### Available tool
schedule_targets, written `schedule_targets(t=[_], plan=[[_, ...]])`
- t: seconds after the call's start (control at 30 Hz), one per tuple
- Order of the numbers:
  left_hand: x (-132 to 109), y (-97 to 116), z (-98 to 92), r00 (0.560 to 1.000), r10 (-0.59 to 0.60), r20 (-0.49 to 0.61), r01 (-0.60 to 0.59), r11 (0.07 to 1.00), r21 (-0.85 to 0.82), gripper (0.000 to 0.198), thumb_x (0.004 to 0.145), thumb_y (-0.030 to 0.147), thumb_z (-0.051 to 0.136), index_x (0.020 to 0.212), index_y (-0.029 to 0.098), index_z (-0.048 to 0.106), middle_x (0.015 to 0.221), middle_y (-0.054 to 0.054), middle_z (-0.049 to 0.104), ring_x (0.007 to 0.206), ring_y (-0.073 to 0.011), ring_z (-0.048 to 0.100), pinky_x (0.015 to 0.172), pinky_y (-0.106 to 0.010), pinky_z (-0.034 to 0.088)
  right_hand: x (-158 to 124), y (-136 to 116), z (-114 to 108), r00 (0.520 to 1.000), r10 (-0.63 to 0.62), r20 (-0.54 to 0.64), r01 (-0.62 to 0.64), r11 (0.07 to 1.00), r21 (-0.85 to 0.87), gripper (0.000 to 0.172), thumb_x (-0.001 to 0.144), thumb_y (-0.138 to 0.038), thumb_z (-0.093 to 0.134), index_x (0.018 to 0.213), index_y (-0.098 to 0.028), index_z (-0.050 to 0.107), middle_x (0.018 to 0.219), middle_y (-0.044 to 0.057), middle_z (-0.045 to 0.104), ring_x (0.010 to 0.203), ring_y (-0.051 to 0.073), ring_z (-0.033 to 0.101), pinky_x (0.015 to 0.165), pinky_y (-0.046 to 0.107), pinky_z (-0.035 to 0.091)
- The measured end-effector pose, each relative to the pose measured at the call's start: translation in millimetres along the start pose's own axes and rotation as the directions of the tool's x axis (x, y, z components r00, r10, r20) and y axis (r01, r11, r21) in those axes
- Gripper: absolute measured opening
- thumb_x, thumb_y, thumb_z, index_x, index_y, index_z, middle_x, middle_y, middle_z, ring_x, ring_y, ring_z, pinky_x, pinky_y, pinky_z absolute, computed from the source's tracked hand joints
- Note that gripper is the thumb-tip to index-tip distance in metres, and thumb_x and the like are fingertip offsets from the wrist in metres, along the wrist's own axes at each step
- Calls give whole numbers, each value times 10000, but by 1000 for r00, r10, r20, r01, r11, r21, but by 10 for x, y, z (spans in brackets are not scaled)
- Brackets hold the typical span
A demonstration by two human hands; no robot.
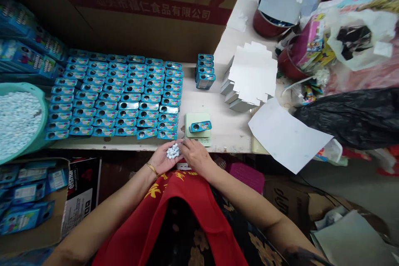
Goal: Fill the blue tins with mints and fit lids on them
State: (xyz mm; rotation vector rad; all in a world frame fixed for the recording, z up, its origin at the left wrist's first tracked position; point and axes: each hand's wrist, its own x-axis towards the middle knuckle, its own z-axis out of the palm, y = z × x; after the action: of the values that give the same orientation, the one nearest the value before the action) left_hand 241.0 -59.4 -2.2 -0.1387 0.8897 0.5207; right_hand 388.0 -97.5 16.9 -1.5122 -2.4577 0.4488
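A person in a red apron (126,224) cups a small heap of pale blue pellets (173,151) in the left hand (160,158) at the centre of the frame, beside the near edge of a white bench (218,112). The left grip lies open, palm up, with the heap resting loosely in its hollow. The right hand (195,156) bends its fingers at the heap's right edge; whether that grip has hold of any pellet cannot be told. A gold bangle (152,169) rings the left wrist. Just above the hands, 1 blue tin (202,126) lies on a pale green scale (196,116). Rows of similar tins (127,113) cover the bench at centre left, and a column of 4 tins (205,81) stands above the scale, near a stack of white card (255,70). A teal basin (44,110) heaped with pellets sits at the left edge, a printed cardboard box (140,41) spans the upper left, and a black plastic bag (343,118) lies at right
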Motion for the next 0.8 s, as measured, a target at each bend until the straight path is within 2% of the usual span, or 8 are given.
schedule_targets(t=[0.1,0.17,0.3,0.4,0.47,0.6,0.67,0.8], plan=[[22,-11,4,1000,-19,-14,19,1000,4,195,792,149,439,863,78,606,788,-92,649,693,-146,610,672,-293,509,-34,-28,51,998,-60,-21,60,998,-34,182,853,-164,377,903,-151,552,835,77,549,760,167,473,660,303,376],[38,-8,24,999,-20,-28,20,1000,6,176,785,141,449,843,75,602,746,-84,645,674,-145,612,666,-293,513,-49,38,33,994,-72,-76,73,997,7,190,861,-184,369,857,-157,557,801,72,559,751,161,480,660,296,382],[54,28,89,999,17,-29,-17,1000,4,162,780,135,461,848,66,591,843,-133,648,855,-211,610,769,-342,493,-9,310,-92,959,144,-243,-102,979,178,194,861,-241,382,878,-171,562,834,68,576,825,162,505,732,290,407],[28,78,94,1000,24,-16,-24,1000,0,164,771,136,478,876,64,582,953,-160,631,941,-242,582,799,-353,483,27,571,-173,928,247,-278,-184,955,233,194,850,-261,413,925,-181,573,876,63,581,861,164,514,771,292,413],[-14,119,49,999,32,-19,-32,999,-9,163,769,133,480,882,68,578,976,-160,627,953,-247,577,802,-355,485,-4,738,-202,907,306,-290,-236,938,252,202,845,-277,424,931,-188,584,882,61,579,860,165,518,779,297,416],[-134,208,-157,992,92,-90,-96,994,-42,173,779,138,461,903,88,571,974,-152,630,965,-244,573,794,-363,495,-200,1000,-220,819,457,-346,-373,884,283,263,818,-324,463,1036,-204,548,993,77,544,939,185,497,794,334,420],[-188,241,-286,985,117,-129,-125,991,-58,175,783,136,454,910,94,567,981,-151,629,968,-242,572,799,-373,494,-293,1081,-215,826,453,-334,-376,886,273,359,785,-352,510,1114,-209,498,1071,86,515,997,197,472,822,354,412],[-244,266,-485,977,141,-159,-152,986,-62,180,788,127,444,919,92,562,1007,-158,619,974,-244,568,796,-387,494,-348,1136,-179,880,387,-276,-325,914,243,520,739,-368,569,1205,-197,416,1181,100,460,1103,212,405,923,379,347]])
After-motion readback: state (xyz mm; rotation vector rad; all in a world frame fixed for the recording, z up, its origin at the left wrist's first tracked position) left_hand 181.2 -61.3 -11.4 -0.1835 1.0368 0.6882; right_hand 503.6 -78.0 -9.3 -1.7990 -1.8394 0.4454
